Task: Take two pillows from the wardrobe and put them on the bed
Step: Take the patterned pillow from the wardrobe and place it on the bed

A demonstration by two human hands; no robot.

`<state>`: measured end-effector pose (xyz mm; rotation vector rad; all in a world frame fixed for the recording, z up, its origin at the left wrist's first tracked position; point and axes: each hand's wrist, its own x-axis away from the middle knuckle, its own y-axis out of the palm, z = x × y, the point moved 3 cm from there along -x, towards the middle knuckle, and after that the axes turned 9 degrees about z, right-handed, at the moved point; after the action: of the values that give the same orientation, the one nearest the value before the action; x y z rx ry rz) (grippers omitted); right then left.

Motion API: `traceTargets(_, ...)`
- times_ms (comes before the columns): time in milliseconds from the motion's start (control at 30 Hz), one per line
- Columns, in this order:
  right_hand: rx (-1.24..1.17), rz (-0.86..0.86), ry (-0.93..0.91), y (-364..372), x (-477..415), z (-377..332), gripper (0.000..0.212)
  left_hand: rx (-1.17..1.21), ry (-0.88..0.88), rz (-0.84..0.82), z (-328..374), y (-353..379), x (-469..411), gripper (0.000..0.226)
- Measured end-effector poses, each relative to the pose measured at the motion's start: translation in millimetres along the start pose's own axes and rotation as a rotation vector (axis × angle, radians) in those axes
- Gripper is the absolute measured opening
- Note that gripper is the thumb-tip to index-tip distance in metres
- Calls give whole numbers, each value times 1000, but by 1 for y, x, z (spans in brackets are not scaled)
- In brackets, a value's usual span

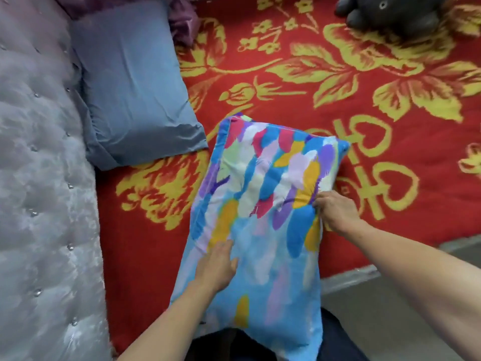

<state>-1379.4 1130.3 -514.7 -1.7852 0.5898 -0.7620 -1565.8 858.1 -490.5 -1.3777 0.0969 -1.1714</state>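
Observation:
A pillow with a bright feather print point(263, 183) lies across the near edge of the bed, its far end on the red and yellow floral bedspread point(338, 82). My left hand point(217, 267) rests on its lower left part, palm down with fingers together. My right hand point(335, 213) pinches the fabric at its right edge. A plain blue pillow point(130, 84) lies flat on the bedspread to the upper left, against the tufted grey headboard point(39, 178).
A dark grey plush toy point(390, 14) sits at the top right of the bed. Purple fabric point(182, 19) is bunched beyond the blue pillow. The bed's near edge and a strip of grey floor point(369, 308) show at the lower right.

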Motion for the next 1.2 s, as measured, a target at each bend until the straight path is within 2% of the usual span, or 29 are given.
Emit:
traceTargets(100, 97, -88, 179, 36, 23, 8, 19, -64, 33, -25, -28, 9, -33, 40)
traceTargets(200, 19, -83, 292, 71, 46, 3, 21, -90, 15, -34, -50, 17, -64, 42)
traceTargets(367, -139, -69, 510, 127, 57, -7, 55, -95, -27, 67, -72, 32, -117, 61)
traceTargets(533, -331, 61, 788, 167, 41, -9, 85, 22, -128, 109, -93, 61, -161, 83)
traceTargets(667, -366, 149, 933, 177, 33, -16, 95, 135, -152, 174, -95, 69, -167, 93)
traceTargets(767, -337, 205, 923, 163, 35, -26, 95, 180, -158, 253, -85, 59, -150, 93)
traceTargets(967, -333, 306, 795, 104, 46, -64, 84, 232, -164, 403, -69, 18, -91, 79)
traceTargets(1200, -385, 323, 517, 46, 38, -155, 72, 260, -354, 663, -129, -43, -3, 65)
